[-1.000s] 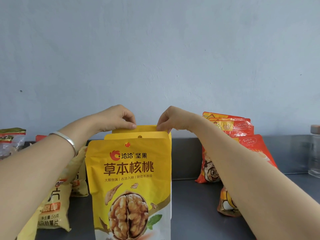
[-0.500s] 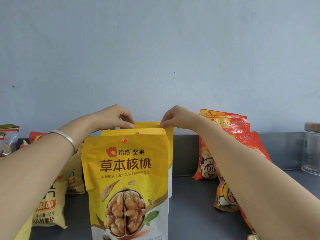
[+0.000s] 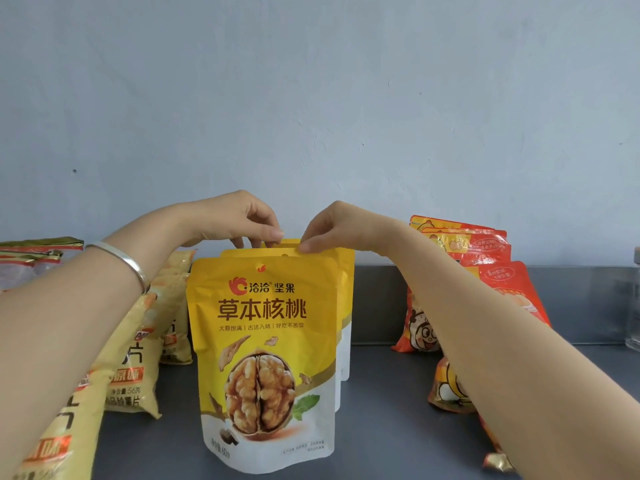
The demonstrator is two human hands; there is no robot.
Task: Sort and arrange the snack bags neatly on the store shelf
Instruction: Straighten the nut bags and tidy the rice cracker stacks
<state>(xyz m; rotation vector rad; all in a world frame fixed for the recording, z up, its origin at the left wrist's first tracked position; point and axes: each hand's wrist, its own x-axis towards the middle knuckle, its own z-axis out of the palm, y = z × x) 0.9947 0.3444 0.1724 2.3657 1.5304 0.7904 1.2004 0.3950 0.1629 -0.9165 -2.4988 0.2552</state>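
Note:
Three yellow walnut bags stand upright one behind another in the middle of the grey shelf [image 3: 381, 410]; the front walnut bag [image 3: 263, 341] faces me. My left hand [image 3: 239, 220] pinches the top edge of the rearmost walnut bag [image 3: 289, 242] from the left. My right hand [image 3: 332, 226] pinches the top edge of the bags behind the front one from the right. A silver bangle is on my left wrist.
Pale yellow potato-chip bags [image 3: 138, 368] lean in a row at left. Red-orange snack bags [image 3: 485, 258] stand in a row at right, partly behind my right arm. A clear bag [image 3: 27, 261] sits far left, a glass jar [image 3: 635, 306] far right. A blue-grey wall backs the shelf.
Both hands stay on the tops of the rear walnut bags and have drawn closer together. The view has shifted slightly.

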